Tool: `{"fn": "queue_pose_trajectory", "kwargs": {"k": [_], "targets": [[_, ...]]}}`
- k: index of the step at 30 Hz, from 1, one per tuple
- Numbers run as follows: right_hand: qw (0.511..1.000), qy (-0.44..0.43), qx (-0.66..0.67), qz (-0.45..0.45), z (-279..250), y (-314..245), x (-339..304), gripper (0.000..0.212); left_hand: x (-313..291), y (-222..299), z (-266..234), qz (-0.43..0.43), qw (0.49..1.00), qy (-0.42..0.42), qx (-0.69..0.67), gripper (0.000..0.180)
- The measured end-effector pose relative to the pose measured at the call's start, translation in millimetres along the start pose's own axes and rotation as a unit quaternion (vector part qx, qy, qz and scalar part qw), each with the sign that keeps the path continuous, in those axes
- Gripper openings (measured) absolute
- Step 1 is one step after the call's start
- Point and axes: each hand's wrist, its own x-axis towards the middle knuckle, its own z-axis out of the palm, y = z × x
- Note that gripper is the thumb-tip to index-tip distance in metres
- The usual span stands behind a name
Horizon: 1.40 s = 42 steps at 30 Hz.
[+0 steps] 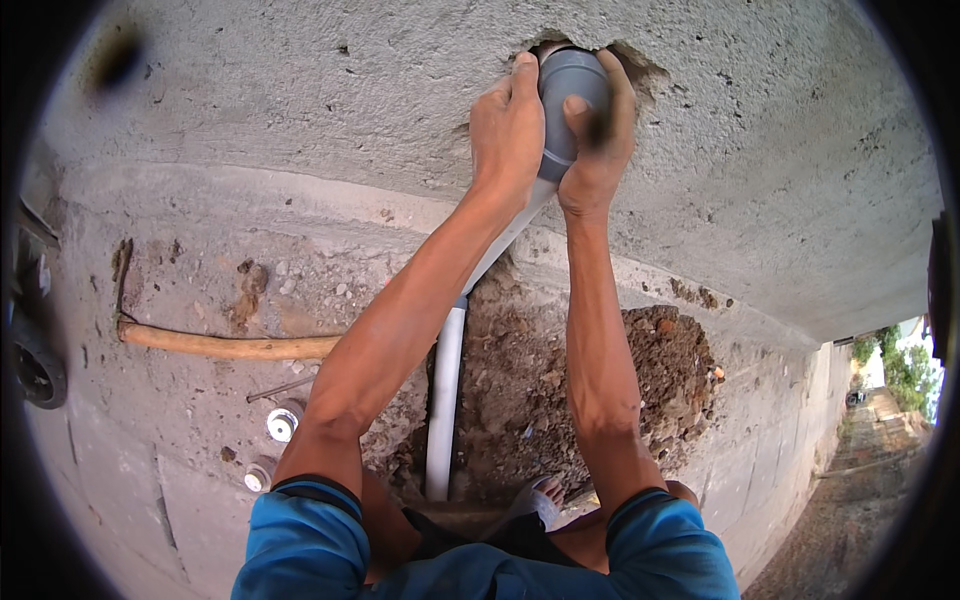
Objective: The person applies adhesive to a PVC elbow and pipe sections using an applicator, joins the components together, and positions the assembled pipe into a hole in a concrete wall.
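A grey plastic pipe elbow (572, 82) sits at a rough hole (640, 72) broken in the cement wall. Both my hands are closed round it. My left hand (505, 130) grips its left side, thumb pointing up. From the right, my right hand (602, 160) wraps it, with the thumb across its front; a dark blot in the picture covers part of this hand. Below the elbow a white pipe (515, 235) slants down left to a small grey coupling (460, 301). Another white pipe (446, 400) goes on from there along a dug trench.
Loose brown soil (680, 370) is heaped right of the trench. A pickaxe-like tool with a wooden handle (225, 343) lies at left, near a thin metal rod (280, 390) and two small round containers (283, 424). A wheel (38, 370) stands at the far left.
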Motion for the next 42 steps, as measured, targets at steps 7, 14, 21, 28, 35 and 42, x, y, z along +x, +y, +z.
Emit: {"fn": "queue_pose_trajectory", "kwargs": {"k": [7, 14, 21, 28, 35, 42], "targets": [[0.999, 0.011, 0.034, 0.002, -3, 12, 10, 0.063, -9, 12, 8, -0.045, 0.997, -0.004, -0.055, 0.053], [1.000, 0.001, 0.006, -0.003, -10, 9, 10, 0.067, -14, 29, 7, -0.173, 0.960, -0.064, -0.212, 0.056], [0.994, -0.003, 0.088, 0.059, -6, 14, 7, 0.067, -9, 29, 6, -0.214, 0.955, -0.071, -0.190, 0.057], [0.993, -0.021, 0.089, 0.076, -5, -1, 11, 0.066, 7, 21, -1, -0.212, 0.956, -0.119, -0.164, 0.064], [0.987, -0.028, 0.124, 0.097, -8, 7, 10, 0.066, 19, 19, -9, -0.244, 0.950, -0.154, -0.119, 0.062], [0.997, 0.023, 0.058, 0.044, 4, 15, 12, 0.059, 17, 16, -13, -0.225, 0.951, -0.158, -0.140, 0.046]]}}
